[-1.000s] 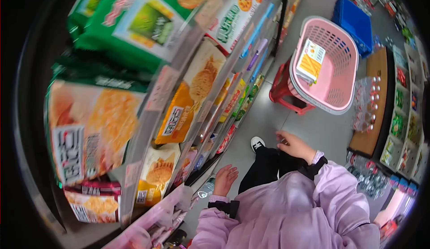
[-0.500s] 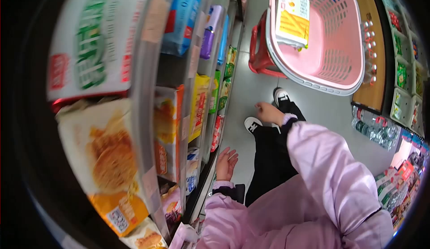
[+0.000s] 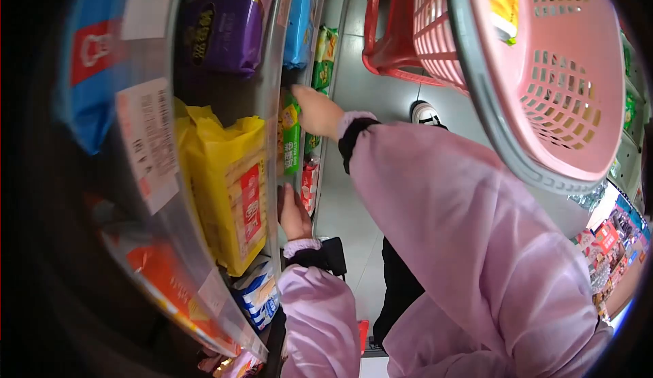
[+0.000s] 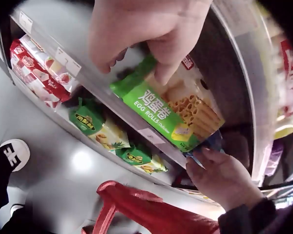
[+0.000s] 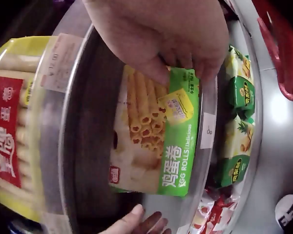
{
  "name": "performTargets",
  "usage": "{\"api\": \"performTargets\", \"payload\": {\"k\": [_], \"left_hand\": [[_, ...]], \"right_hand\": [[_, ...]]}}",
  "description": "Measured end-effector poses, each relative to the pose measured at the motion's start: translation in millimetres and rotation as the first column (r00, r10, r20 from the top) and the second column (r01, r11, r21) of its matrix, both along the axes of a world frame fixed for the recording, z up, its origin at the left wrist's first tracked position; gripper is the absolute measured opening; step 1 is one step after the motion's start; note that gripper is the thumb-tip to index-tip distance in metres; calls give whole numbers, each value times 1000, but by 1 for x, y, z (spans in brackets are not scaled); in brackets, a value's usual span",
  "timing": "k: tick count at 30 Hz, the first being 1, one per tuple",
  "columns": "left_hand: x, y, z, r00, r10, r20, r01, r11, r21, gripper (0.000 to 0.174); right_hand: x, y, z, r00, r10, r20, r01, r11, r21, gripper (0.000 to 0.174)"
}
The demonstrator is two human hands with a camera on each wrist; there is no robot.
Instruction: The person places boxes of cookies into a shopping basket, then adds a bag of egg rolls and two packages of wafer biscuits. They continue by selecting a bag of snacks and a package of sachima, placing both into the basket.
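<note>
A green and beige egg rolls pack (image 3: 291, 136) (image 4: 185, 105) (image 5: 146, 131) lies on a shelf tier behind a clear front strip. My right hand (image 3: 320, 113) (image 4: 227, 180) (image 5: 166, 36) pinches one end of it, thumb on the beige face and fingers by the green edge in the right wrist view. At the opposite end is my left hand (image 3: 294, 216) (image 4: 149, 24) (image 5: 136, 224), its thumb and fingers spread apart around that end; firm contact cannot be told.
A pink basket (image 3: 537, 126) stands on a red stool (image 3: 391, 45) to the right. Nearby tiers hold a yellow pack (image 3: 224, 187), a purple pack (image 3: 228, 31) and green packs (image 4: 95, 124). A shoe (image 3: 425, 113) is on the grey floor.
Both hands have moved to the shelf, the right one crossing leftward, and the right hand has taken hold of the egg rolls pack. The head view has come closer to the shelf.
</note>
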State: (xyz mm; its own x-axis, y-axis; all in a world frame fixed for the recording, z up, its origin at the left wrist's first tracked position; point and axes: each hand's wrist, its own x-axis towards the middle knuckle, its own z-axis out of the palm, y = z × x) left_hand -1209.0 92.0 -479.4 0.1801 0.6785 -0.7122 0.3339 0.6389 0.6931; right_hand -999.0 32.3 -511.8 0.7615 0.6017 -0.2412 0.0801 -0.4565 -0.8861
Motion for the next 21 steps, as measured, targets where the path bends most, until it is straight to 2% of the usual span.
{"api": "performTargets", "payload": {"k": [1,2,4,5,8,9,12,13,14,16,18,20,21], "left_hand": [[-5,9,-15,999,-3,44,4,1000,-17,45],[-10,17,-30,996,-7,87,10,999,-31,42],[3,18,-30,995,20,98,-17,999,-30,39],[12,15,-25,996,50,68,-49,999,-16,39],[13,14,-29,989,91,114,-91,996,-6,40],[10,15,-29,984,81,161,-79,997,-20,40],[1,13,-24,967,118,224,-94,989,-115,39],[-5,9,-19,981,111,160,-99,992,-78,39],[-1,-2,-3,990,104,95,-100,994,-41,39],[-14,-19,14,993,73,96,-65,994,-83,40],[-33,-40,28,988,59,143,-38,988,-148,39],[-50,-66,46,976,18,218,25,981,-191,40],[-60,-80,58,977,17,214,33,972,-231,40]], "right_hand": [[4,4,-3,996,-10,84,9,1000,7,45],[10,6,-7,993,89,71,-87,995,-43,45],[25,8,-8,960,279,32,-272,952,-138,44],[27,10,-9,958,282,45,-273,951,-143,38],[39,13,-1,890,455,-24,-447,862,-238,31],[36,14,-1,923,385,-8,-377,898,-229,26],[22,-2,14,961,250,121,-229,960,-160,26],[15,-6,12,953,242,180,-207,959,-193,30],[8,-16,24,957,195,214,-161,973,-165,26],[-7,-36,33,952,165,259,-140,984,-115,24],[-19,-67,53,955,231,187,-205,968,-147,21],[-37,-98,73,952,305,25,-285,915,-286,18],[-46,-118,81,944,326,42,-305,915,-263,17]]}}
